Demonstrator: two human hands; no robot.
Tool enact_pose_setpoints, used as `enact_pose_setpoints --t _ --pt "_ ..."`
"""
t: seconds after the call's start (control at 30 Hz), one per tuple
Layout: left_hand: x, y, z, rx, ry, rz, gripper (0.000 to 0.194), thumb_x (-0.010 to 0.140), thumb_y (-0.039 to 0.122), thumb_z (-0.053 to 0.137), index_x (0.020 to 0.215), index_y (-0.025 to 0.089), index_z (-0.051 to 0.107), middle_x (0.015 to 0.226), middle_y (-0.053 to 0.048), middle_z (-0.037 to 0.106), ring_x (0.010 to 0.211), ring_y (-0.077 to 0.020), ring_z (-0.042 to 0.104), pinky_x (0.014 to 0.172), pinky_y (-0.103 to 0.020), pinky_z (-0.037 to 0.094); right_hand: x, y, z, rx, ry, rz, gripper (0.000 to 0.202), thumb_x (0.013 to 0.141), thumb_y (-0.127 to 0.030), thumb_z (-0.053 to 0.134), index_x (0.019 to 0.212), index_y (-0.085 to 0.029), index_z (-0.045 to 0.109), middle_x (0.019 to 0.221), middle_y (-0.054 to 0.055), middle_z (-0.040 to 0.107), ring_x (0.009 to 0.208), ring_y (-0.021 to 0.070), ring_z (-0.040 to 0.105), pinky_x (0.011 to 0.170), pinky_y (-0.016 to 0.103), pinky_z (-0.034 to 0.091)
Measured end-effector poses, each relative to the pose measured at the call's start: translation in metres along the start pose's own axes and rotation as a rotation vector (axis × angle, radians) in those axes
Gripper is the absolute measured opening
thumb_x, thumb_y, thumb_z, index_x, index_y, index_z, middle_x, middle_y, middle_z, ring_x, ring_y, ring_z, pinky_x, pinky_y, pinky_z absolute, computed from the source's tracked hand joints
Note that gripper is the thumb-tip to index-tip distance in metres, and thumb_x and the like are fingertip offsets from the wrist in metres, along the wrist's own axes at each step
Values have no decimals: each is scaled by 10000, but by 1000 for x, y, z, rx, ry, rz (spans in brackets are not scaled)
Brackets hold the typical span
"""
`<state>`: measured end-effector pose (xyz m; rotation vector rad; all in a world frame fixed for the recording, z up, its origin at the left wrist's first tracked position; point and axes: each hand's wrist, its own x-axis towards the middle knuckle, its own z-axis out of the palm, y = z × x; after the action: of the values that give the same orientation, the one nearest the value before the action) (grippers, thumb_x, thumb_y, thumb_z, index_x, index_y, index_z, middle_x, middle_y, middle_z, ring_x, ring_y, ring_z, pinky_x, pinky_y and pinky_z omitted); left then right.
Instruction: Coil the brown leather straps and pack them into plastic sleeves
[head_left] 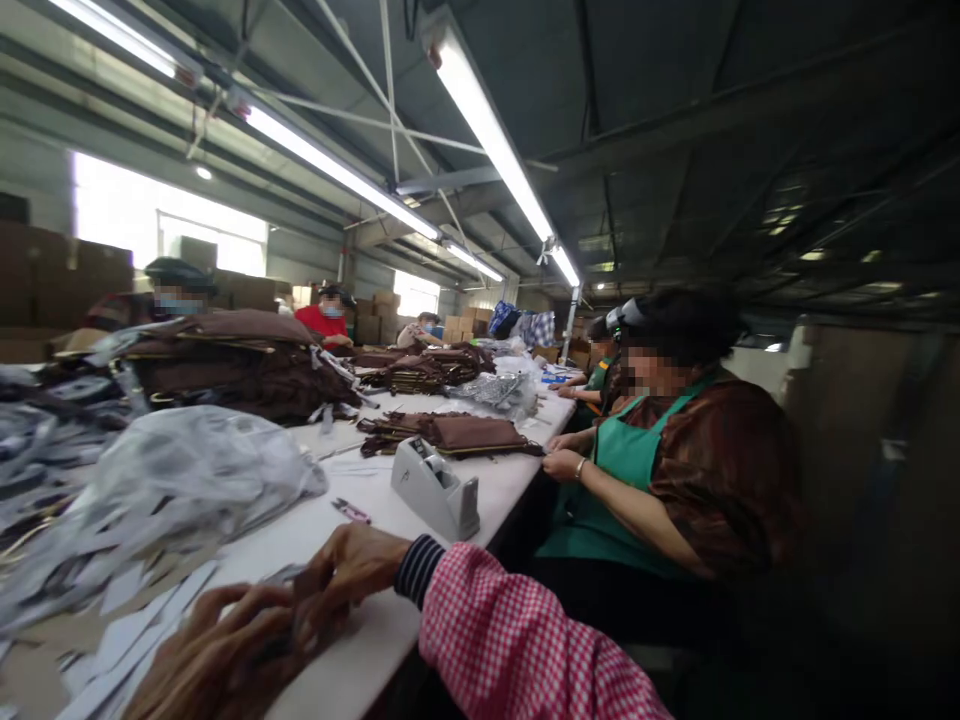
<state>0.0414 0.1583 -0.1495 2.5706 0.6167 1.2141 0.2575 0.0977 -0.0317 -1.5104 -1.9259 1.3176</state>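
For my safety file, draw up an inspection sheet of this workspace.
Surface: white table, largely covered on its left side.
Work things: brown cloth pile, smaller brown cloth bundle, grey tape dispenser, snips.
Clutter: crumpled clear plastic and loose paper strips at the left.
Grippers: bare left hand and right hand, close together at a dark item too blurred to identify; grip unclear.
Cables: nothing seen.
Surroundings: person in a green apron at the right, others farther along; stacked cartons; ceiling lamps lit.
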Motion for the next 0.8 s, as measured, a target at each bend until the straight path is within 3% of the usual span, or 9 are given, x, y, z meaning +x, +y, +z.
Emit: enact_pose_setpoints --t 0.13,0.23,0.43,0.63,0.7,0.8 --pt "14 56 -34 -68 -254 -146 271 882 497 621 1065 387 789 1124 -59 754 1151 -366 544 997 -496 467 -7 -12 -2 -7 -21 -13 153 654 -181 808 766 -104 739 574 -43 671 487 94 636 448 130 433" --pt "27 77 -47 -159 -324 -191 220 902 429 628 973 305 795 1051 -57 750 1161 -334 500 1081 -492 363 -2 -15 -9 6 -125 -29 223 633 -238 815 785 -95 735 613 -7 709 492 116 659 433 144 454" --pt "24 74 -45 -177 -301 -268 163 855 355 687 960 271 779 1094 -61 713 1202 -345 429 1027 -483 372 8 -22 -14 -109 -211 22 238 625 -269 806 769 -105 710 590 13 696 481 142 665 406 162 466" --pt "24 74 -44 -15 -354 -166 220 934 416 600 1054 293 738 1113 -49 698 1174 -331 455 963 -471 408 1 -40 -7 -311 -176 11 44 715 -137 694 759 -134 685 589 -37 650 518 110 631 495 172 442" --pt "23 75 -41 39 -334 -136 229 950 411 572 1090 295 712 1141 -50 693 1160 -331 469 938 -478 416 -4 -43 -3 -427 -135 -47 73 706 -86 691 694 -141 644 582 -48 616 560 104 605 536 183 398" --pt "20 74 -39 96 -279 -65 204 950 368 554 1076 275 685 1186 -59 686 1203 -340 462 985 -521 383 -14 -40 6 -820 -6 -261 116 732 -120 744 712 -151 634 665 -22 633 665 127 586 596 227 336"
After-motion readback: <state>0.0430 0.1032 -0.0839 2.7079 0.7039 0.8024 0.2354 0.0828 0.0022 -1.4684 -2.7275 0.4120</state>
